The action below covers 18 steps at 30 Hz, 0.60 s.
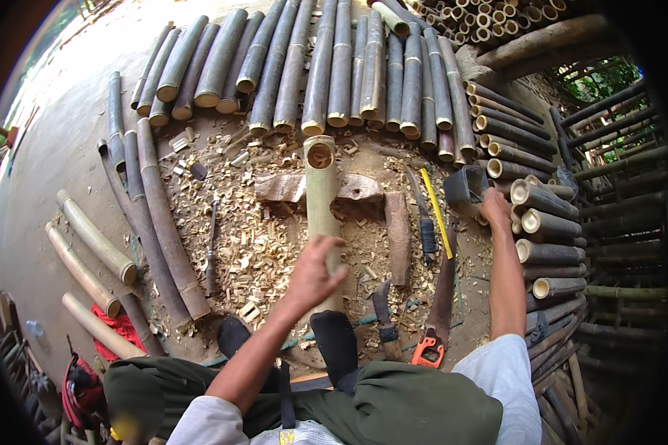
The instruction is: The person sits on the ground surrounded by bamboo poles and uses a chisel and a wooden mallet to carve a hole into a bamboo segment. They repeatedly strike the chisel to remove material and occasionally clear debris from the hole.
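Note:
A pale bamboo tube (321,200) lies lengthwise before me, with an oval hole near its far end and a notch cut in its side. It crosses a rough wooden block (360,187). My left hand (318,273) is over the tube's nearer part, fingers and thumb apart, and bamboo shows between them. To the right, my right hand (495,208) is closed at the edge of a small dark container (464,185). The container's contents are too dark to make out. My feet, in dark socks (334,337), are by the tube's near end.
Wood chips (267,259) cover the ground. Right of the tube lie a wooden mallet-like piece (398,237), a yellow ruler (436,211), an orange-handled saw (430,347) and a curved blade (382,304). A chisel (212,252) lies left. Dark bamboo poles (319,74) line the far side.

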Available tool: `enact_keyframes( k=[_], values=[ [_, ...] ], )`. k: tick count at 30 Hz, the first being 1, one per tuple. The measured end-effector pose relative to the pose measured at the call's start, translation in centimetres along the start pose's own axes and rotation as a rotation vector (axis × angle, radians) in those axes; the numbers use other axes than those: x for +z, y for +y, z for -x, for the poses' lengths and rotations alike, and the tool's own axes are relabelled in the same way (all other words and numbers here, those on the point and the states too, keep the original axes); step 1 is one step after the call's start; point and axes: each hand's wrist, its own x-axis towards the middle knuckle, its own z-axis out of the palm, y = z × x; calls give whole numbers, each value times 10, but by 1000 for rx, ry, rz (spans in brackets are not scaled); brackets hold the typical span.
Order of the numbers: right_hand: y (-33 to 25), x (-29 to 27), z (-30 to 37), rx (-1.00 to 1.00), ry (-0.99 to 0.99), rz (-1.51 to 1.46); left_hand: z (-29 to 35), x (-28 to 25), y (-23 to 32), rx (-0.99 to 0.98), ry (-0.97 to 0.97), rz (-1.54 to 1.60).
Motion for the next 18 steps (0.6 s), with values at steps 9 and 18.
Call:
enact_keyframes(
  k=[9, 18],
  values=[
    [-81, -13, 209, -231, 189, -1119, 1, 61, 45, -60, -109, 795],
    [-149, 46, 235, -404, 79, -1304, -39, -1, -5, -235, 333, 1038]
  ],
)
